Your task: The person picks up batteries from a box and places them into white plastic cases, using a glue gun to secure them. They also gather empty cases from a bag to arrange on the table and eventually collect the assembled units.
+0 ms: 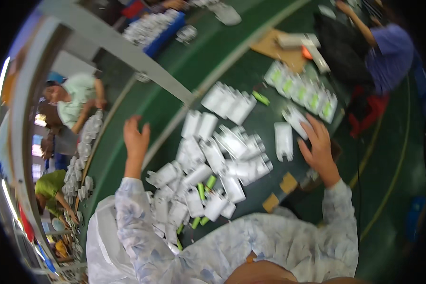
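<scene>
My left hand [136, 139] is raised over the left side of the green bench, its fingers apart and nothing in them. My right hand [318, 146] is at the right of the work surface with thumb and fingers spread. Its fingertips reach the right edge of a tilted white plastic casing [294, 118]; whether they press on it I cannot tell. Beside that lies another white casing [283, 141]. Between my hands is a loose heap of white plastic casings [213, 156], with several green cylinders [201, 190] like battery cells among them.
Behind the heap, white casings [228, 102] stand in a row near a green cylinder [261, 98]. Casings with green parts inside [300, 90] line up at the far right. A metal frame post [123, 47] crosses the upper left. People work at benches on both sides; a blue bin [163, 35] holds white parts.
</scene>
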A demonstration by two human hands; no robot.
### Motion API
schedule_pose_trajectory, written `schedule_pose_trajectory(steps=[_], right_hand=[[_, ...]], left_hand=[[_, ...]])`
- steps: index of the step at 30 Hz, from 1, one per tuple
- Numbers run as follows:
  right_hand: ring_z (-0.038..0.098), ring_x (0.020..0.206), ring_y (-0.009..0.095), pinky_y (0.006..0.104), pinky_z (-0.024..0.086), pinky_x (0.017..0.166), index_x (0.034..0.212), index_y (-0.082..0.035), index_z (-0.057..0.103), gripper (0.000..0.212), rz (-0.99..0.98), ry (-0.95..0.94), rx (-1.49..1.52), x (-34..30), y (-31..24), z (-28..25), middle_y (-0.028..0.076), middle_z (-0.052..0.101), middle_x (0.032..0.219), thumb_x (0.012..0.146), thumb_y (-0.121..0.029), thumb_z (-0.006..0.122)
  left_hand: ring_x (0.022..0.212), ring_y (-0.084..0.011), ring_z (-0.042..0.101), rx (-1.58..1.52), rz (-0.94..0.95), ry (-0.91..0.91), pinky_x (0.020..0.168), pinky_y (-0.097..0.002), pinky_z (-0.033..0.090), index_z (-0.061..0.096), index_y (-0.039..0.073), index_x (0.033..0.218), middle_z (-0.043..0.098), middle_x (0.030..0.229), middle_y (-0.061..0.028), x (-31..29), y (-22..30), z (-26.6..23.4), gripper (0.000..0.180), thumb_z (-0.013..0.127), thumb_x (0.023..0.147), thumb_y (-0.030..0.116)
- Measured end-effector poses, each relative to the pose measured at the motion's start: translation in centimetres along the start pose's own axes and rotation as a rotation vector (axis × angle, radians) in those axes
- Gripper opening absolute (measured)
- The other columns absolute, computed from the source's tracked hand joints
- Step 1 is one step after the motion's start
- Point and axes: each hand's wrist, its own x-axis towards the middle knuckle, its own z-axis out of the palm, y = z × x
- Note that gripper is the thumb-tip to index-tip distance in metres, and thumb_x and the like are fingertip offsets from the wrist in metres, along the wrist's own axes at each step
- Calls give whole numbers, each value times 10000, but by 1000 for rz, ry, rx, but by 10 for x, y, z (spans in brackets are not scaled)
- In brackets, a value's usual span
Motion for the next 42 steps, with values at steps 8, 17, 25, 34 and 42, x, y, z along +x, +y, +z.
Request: schedule_pose_trajectory(steps=[8,17,25,34,42], right_hand=[[567,914,282,393,475,805,1051,-29,642,400,52,39,125,1,-1,16,135,567,1129,680,-110,768],[564,888,264,381,475,783,858,-35,643,233,40,128,152,-15,-2,14,122,572,1112,669,-80,773],[559,904,278,381,466,780,775,-43,623,159,56,97,140,-11,1,11,121,581,1078,697,-97,752],[555,917,307,389,467,772,789,-28,597,166,-5,114,161,-16,-8,7,131,586,1072,699,-56,733],[560,849,260,385,479,688,761,-59,620,112,-124,3,111,15,-30,35,57,570,900,721,-97,718]], left_hand=[[803,-274,616,-639,524,-469,697,-362,509,652,23,907,625,874,-108,6,242,4,213,681,719,-74],[896,-234,554,-322,1008,-508,749,-343,451,652,79,818,580,945,-47,10,312,64,74,629,747,80],[901,-252,571,-407,854,-454,763,-370,470,617,82,922,584,970,-56,4,290,72,187,630,743,28],[833,-241,575,-265,759,-423,711,-353,446,634,91,725,576,775,-49,3,276,75,131,715,731,194],[774,-323,652,-195,304,-492,673,-437,513,686,48,789,673,798,-128,7,275,92,249,669,833,292]])
